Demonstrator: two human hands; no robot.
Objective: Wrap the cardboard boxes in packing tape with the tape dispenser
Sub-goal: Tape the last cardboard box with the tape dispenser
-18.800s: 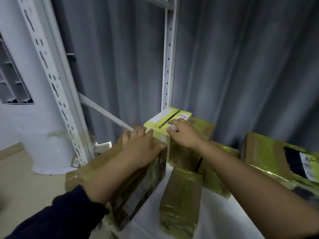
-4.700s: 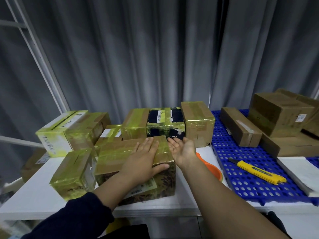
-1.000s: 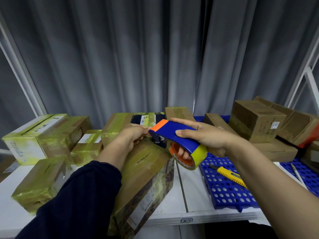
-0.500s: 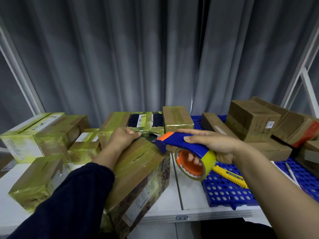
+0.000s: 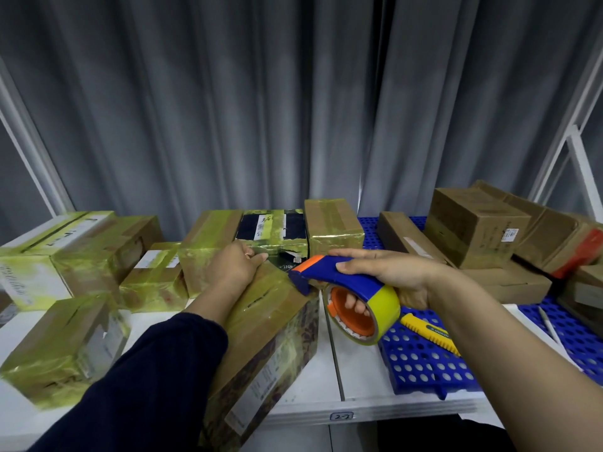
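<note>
The person's left hand (image 5: 233, 270) lies on top of a tape-wrapped cardboard box (image 5: 270, 324) that sits tilted at the front of the white table (image 5: 359, 383). Its fingers are curled over the box's far top edge, so the tips are out of sight. The dark sleeve (image 5: 137, 380) covers much of the box's near left side, and its lower corner drops past the table's front edge. The right hand (image 5: 391, 275) clamps the tape dispenser (image 5: 329, 277), thumb laid along the blue handle and fingers hooked through the orange core of the yellow tape roll (image 5: 386, 305). The dispenser's orange-tipped nose is at the box's far right top corner; I cannot tell whether the blade actually touches the cardboard. A yellow utility knife (image 5: 430, 332) lies on the blue perforated mat (image 5: 421, 363), its far end hidden behind the roll. Taped boxes (image 5: 85, 256) crowd the left and back of the table, and plain brown boxes (image 5: 473, 230) are stacked at the right, the outermost cut off by the frame. The small label (image 5: 341, 416) on the table edge is hard to read.
</note>
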